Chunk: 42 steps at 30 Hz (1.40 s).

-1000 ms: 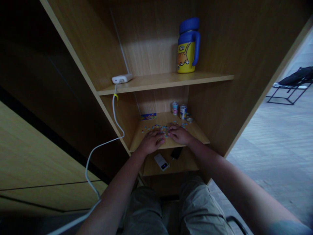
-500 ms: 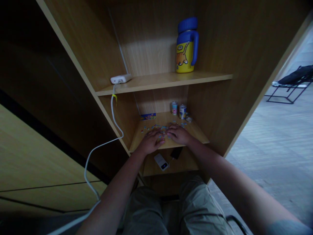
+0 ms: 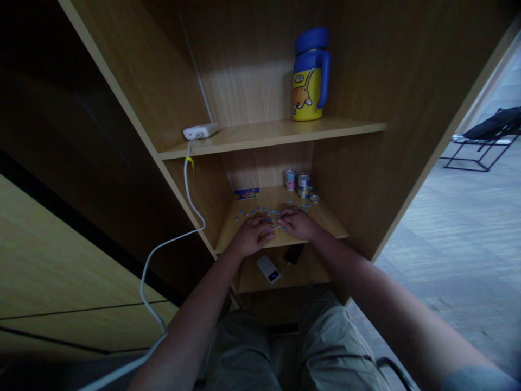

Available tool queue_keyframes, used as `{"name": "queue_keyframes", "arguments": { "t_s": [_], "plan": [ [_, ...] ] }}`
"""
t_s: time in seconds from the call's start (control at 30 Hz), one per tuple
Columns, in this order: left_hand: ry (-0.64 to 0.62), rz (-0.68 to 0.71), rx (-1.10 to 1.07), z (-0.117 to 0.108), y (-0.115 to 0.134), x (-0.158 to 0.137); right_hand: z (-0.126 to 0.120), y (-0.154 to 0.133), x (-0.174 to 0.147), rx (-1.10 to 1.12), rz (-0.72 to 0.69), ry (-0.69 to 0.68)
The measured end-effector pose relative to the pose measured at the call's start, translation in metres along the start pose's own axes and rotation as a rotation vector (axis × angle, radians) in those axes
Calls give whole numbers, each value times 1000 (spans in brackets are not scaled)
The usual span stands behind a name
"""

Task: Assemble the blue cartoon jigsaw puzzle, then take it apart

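Small jigsaw-like pieces [image 3: 260,210] lie scattered over the middle shelf [image 3: 228,233] of a wooden cabinet. My left hand [image 3: 251,236] lies palm down at the shelf's front left, its thumb apart from the stretched fingers, over the nearest pieces. Beside it on the right, my right hand [image 3: 300,223] also faces down, fingers reaching in among the pieces. A narrow gap with a few pieces separates the two hands. No held object shows in either hand; what lies under the fingers is hidden.
Behind the pieces stand two small printed cans [image 3: 290,180], a round lid [image 3: 315,199] and a blue printed card [image 3: 246,194]. A blue-yellow jug [image 3: 308,81] and a white adapter [image 3: 200,131] with a hanging cable [image 3: 154,250] occupy the upper shelf. Below lies a white power bank [image 3: 268,269].
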<state>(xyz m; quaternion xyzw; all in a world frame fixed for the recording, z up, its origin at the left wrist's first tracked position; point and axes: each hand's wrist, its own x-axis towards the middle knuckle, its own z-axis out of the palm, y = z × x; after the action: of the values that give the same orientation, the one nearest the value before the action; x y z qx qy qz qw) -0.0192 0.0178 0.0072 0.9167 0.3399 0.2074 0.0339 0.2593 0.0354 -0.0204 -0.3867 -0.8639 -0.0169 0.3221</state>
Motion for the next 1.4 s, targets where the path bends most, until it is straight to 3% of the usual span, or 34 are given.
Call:
{"name": "queue_keyframes", "arguments": {
  "t_s": [0.13, 0.33, 0.57, 0.83, 0.9, 1.03, 1.1, 1.4],
  "plan": [
    [-8, 7, -1, 1, -2, 0, -4, -4, 1, -17, 7, -9],
    [-33, -35, 30, 2, -3, 1, -5, -6, 1, -85, 125, 7],
    [-105, -79, 53, 8, -10, 3, -2, -3, 2, -121, 123, -32],
    [-23, -79, 45, 8, -6, 1, -1, -4, 0, -155, 220, -37],
    [15, -162, 73, 11, -6, 2, 3, -3, -1, -174, 282, -74],
    [168, -637, 159, 18, -11, 5, 10, 0, 0, -189, 433, -201],
    [139, -805, 166, 22, -16, 9, 12, 1, 1, -188, 503, -260],
    [-71, -819, 150, 23, -27, 18, 11, 0, 4, -131, 550, -342]
  ]
}}
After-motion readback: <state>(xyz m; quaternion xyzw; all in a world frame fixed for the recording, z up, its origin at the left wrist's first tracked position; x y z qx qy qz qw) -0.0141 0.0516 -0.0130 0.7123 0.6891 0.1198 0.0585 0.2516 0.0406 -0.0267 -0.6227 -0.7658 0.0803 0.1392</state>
